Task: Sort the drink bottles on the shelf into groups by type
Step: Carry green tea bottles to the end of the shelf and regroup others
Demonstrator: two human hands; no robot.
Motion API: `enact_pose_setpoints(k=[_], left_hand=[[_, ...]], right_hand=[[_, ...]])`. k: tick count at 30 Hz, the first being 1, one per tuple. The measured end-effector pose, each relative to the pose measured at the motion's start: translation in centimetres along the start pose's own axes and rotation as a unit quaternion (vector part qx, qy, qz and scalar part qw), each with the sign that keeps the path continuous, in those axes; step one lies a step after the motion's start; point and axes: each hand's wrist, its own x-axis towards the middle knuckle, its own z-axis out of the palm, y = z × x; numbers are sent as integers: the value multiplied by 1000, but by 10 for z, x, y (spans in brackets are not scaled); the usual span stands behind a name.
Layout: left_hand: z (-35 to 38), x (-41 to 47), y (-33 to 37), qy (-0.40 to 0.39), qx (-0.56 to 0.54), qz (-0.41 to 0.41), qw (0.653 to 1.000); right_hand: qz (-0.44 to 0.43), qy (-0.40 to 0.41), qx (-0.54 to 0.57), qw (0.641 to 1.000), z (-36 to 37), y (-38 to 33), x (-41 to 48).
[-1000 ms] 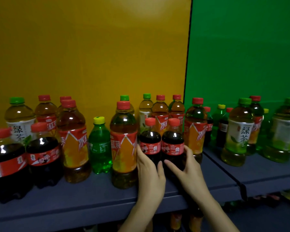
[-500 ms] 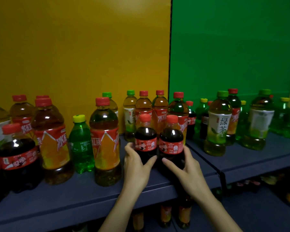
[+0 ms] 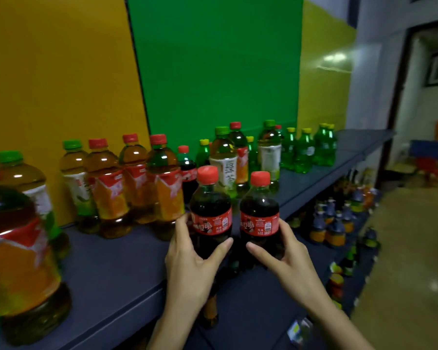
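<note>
Two small cola bottles with red caps and red labels are lifted off the dark shelf, side by side in front of it. My left hand grips the left cola bottle round its lower body. My right hand grips the right cola bottle the same way. Behind them stand orange-labelled iced tea bottles and green tea bottles. Small green soda bottles with yellow caps stand further right.
A large iced tea bottle stands close at the left front. One more cola bottle sits among the teas. Lower shelves hold more bottles. Tiled floor opens to the right.
Both hands have lifted the two cola bottles off the shelf and carried them rightward. My view has swung right, so the left group slid out of frame.
</note>
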Motion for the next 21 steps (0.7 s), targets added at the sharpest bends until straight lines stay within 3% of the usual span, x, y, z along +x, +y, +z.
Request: enact_pose_setpoints(k=[8,21], left_hand=[[117,9,33,-71,-48,17,996],[287,44,69,-39,-61,-33,997]], right_hand=[[15,74,-44,996,-107,31,19],[3,30,-42,999,-253,106,101]])
